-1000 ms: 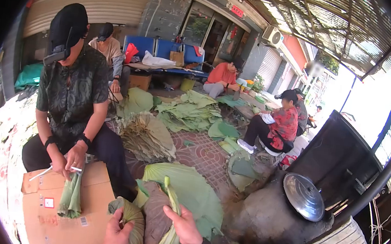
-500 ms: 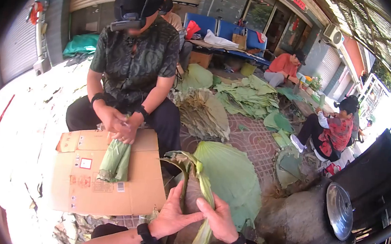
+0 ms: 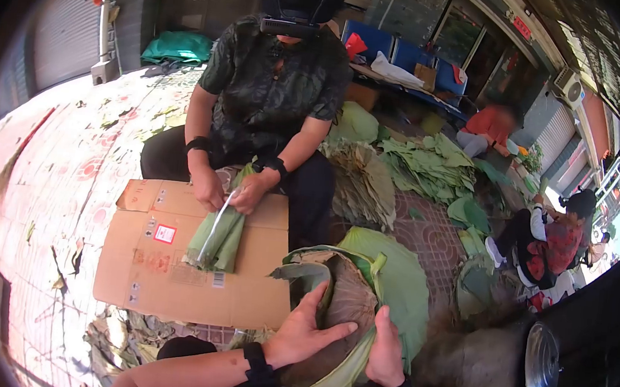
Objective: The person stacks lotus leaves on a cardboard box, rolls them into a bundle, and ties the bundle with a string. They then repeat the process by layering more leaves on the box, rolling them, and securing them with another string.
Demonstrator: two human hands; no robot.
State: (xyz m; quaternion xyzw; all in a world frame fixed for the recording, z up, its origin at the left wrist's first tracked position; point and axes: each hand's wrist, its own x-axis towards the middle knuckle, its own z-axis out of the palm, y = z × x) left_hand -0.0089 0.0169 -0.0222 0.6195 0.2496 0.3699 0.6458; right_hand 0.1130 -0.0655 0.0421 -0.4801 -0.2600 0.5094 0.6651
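The left hand [image 3: 304, 332] is lying open, fingers spread, pressing flat on a big folded leaf [image 3: 349, 290] that is resting low in front of the person. The right hand [image 3: 386, 352] is leaning on the leaf's green edge, thumb up (its fingers are hidden, so I cannot tell its grip). Opposite, a seated person [image 3: 270, 100] is holding a leaf bundle [image 3: 220, 238] on cardboard [image 3: 167, 284].

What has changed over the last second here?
Both hands came together on the folded leaf: the left hand now presses flat on its brown side, the right hand lies along its green edge, and the upright tip has folded down. The co-worker still holds a leaf bundle on the cardboard.
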